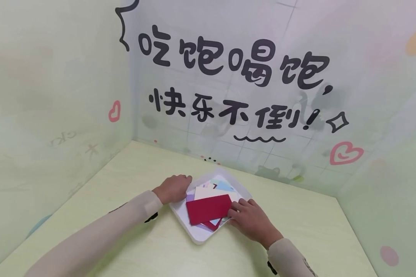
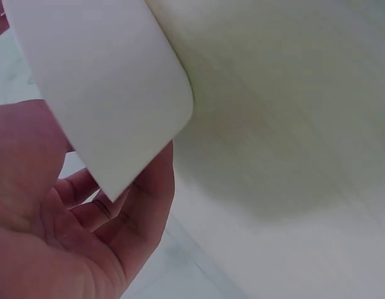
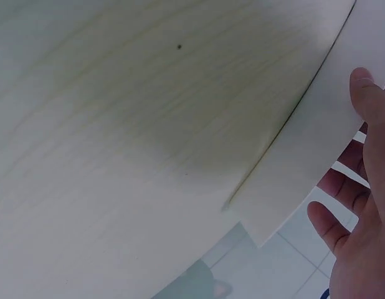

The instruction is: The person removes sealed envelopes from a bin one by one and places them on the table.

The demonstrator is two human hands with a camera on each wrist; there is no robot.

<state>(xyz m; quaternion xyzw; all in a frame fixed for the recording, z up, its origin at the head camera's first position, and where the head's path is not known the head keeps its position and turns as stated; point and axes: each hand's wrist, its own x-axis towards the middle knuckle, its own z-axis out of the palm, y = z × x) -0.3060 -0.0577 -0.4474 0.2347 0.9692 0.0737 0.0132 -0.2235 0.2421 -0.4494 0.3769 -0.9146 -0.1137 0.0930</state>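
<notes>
A white shallow tray (image 1: 198, 237) sits on the table, turned cornerwise in the head view. A red rectangular card or envelope (image 1: 208, 209) lies uppermost in it. Beneath are a white card (image 1: 208, 192), a light blue piece (image 1: 225, 186) and other partly hidden flat pieces. My left hand (image 1: 175, 188) grips the tray's left side near a corner; in the left wrist view its fingers curl about the tray wall (image 2: 111, 93). My right hand (image 1: 251, 219) holds the opposite side, thumb against the outer wall (image 3: 304, 149) and fingers over the rim, close to the red piece.
The pale wood-grain table (image 1: 280, 238) extends around the tray. Behind stands a printed wall (image 1: 228, 150) with large black lettering and pink hearts. Side walls (image 1: 55, 115) enclose the table at left and right. Tiled floor (image 3: 286, 261) shows beyond the table edge.
</notes>
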